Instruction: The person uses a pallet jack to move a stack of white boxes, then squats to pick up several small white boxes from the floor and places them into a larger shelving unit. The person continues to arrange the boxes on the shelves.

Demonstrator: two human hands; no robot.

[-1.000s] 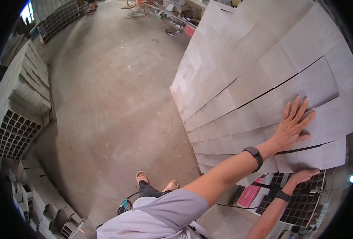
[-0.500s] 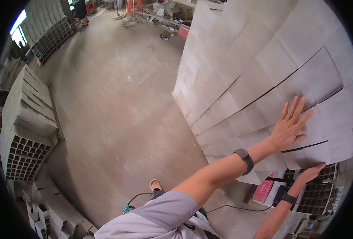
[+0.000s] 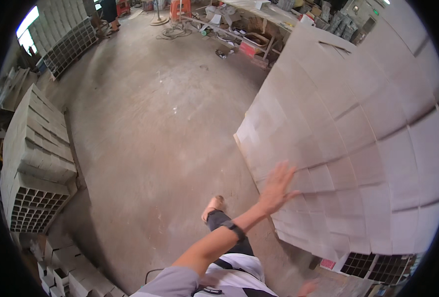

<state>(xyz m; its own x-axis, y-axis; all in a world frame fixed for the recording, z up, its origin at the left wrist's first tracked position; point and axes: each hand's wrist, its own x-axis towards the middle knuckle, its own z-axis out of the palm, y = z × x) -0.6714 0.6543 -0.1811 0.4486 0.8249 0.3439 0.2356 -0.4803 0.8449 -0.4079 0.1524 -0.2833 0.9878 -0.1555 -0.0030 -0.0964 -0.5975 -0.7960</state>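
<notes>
A big stack of pale grey flat sheets [image 3: 358,133], laid overlapping like tiles, fills the right half of the view. My left hand [image 3: 278,187] lies flat on the sheets near their lower left edge, fingers spread and holding nothing. A black watch [image 3: 235,230] sits on that wrist, and the grey-sleeved arm comes up from the lower edge. My right hand [image 3: 307,287] shows only as a small blurred shape at the bottom edge, below the stack and off the sheets. Its fingers cannot be made out.
My foot [image 3: 212,208] stands on the bare concrete floor [image 3: 155,128]. Stacks of grey hollow grid blocks [image 3: 36,163] line the left. A cluttered workbench [image 3: 239,29] and red stools [image 3: 180,7] are at the far end. A dark grid crate [image 3: 373,265] sits under the sheets.
The view has swung left and away from the stack. My left hand slid down toward the sheets' near left edge. My right hand dropped off the stack's lower edge to the frame's bottom.
</notes>
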